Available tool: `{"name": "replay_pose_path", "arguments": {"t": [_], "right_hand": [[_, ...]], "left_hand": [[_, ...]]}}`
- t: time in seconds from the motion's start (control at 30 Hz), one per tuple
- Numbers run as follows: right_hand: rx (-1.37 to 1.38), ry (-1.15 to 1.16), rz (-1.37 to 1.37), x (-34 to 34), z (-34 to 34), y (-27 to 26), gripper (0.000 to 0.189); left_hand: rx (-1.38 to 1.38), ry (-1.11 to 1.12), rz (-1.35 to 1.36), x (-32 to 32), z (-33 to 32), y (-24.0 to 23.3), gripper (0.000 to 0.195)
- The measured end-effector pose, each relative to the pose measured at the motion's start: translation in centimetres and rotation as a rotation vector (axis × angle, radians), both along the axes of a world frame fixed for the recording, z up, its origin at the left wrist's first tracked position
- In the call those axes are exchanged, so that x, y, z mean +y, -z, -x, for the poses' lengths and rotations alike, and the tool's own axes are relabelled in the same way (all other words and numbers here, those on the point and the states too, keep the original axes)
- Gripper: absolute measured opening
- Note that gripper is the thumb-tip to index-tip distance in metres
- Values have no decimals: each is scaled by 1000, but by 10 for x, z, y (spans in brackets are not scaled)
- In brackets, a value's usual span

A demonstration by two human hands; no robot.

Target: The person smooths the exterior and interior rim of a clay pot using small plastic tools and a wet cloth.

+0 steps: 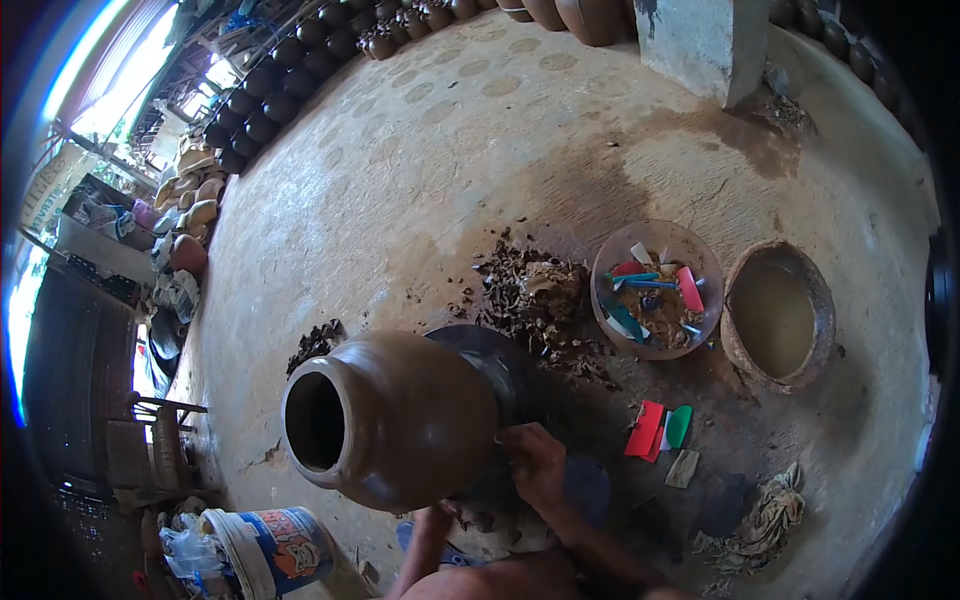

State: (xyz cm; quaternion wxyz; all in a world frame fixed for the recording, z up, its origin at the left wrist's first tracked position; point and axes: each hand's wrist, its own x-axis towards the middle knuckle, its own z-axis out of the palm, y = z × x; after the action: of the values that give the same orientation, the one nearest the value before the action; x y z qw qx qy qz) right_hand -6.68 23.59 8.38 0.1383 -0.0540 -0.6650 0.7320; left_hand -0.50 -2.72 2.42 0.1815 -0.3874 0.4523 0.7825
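Observation:
A large brown clay pot (pixel 427 420) is tilted over in front of me, its round mouth facing left. Beside its base is a dark round wheel or stand (pixel 487 356), partly covered by the pot. My right hand (pixel 536 459) is at the pot's base edge with its fingers bent; whether a small thing is pinched in the fingertips is too small to tell. My left hand (pixel 441 513) is under the pot's lower side, and its fingers are mostly hidden. Dark clay scraps (pixel 532 300) are heaped on the floor beyond the wheel.
A clear plastic basin (pixel 600 319) holds scrapers and wet clay. Next to it stands a bowl of cloudy water (pixel 825 322). Coloured plastic pieces (pixel 645 429) and a crumpled cloth (pixel 772 517) lie at right. A bucket (pixel 289 551) is at lower left. Dark pots (pixel 281 107) line the back.

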Motion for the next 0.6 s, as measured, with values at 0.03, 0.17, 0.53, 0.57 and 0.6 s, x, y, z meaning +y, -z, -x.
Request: {"name": "replay_pose_path", "arguments": {"t": [0.03, 0.17, 0.53, 0.57, 0.6], "right_hand": [[43, 0, -26, -4, -1, -3, 33], [101, 17, -42, -6, 1, 1, 25], [-4, 59, 25, -17, 9, 27, 29], [-20, 54, 11, -20, 7, 29, 29], [-37, 65, 17, -23, 8, 27, 29]], "left_hand": [[29, -72, 87, -27, -1, 7, 54], [-57, -460, 269, 31, -6, 34, 49], [-80, -216, 5, 2, 22, 5, 56], [-106, -267, 144, 19, 22, 0, 55], [-115, -318, 277, 37, 23, -3, 54]]}}
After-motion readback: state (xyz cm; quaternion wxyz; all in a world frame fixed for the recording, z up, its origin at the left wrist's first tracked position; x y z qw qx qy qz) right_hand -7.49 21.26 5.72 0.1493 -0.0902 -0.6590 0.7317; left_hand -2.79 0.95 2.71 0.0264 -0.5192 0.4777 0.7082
